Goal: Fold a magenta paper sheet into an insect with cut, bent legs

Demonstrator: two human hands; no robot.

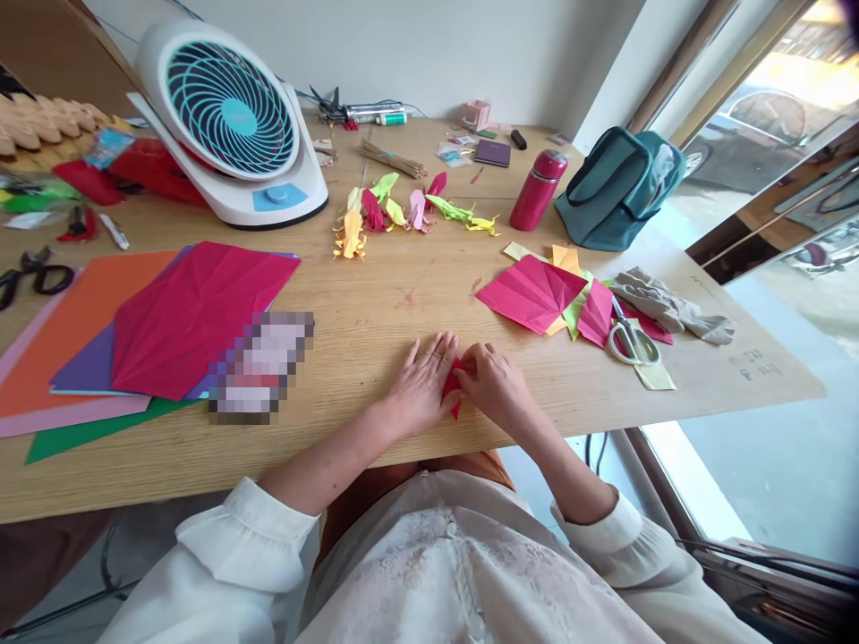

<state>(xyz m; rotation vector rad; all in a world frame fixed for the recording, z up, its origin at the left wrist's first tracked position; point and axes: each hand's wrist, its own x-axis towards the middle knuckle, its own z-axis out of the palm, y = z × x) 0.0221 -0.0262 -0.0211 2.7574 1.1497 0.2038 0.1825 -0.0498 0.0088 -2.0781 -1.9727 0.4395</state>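
A small piece of folded red paper (453,385) lies on the table near its front edge, partly covered by both hands. My left hand (420,385) rests flat over its left side, fingers stretched out and pressing down. From the right, my right hand (495,385) pinches the paper's edge with curled fingers. Larger creased red sheets (530,293) lie to the right, beside a pair of scissors (629,342). Finished folded paper figures (417,210) in yellow, green, pink and red stand in a cluster beyond my hands.
At left a stack of coloured paper (194,317) lies under a blurred-out flat object (261,368), with a fan (234,116) behind. A red flask (539,190), a teal bag (610,192) and grey gloves (671,304) stand or lie at right. Black-handled scissors (37,273) lie far left.
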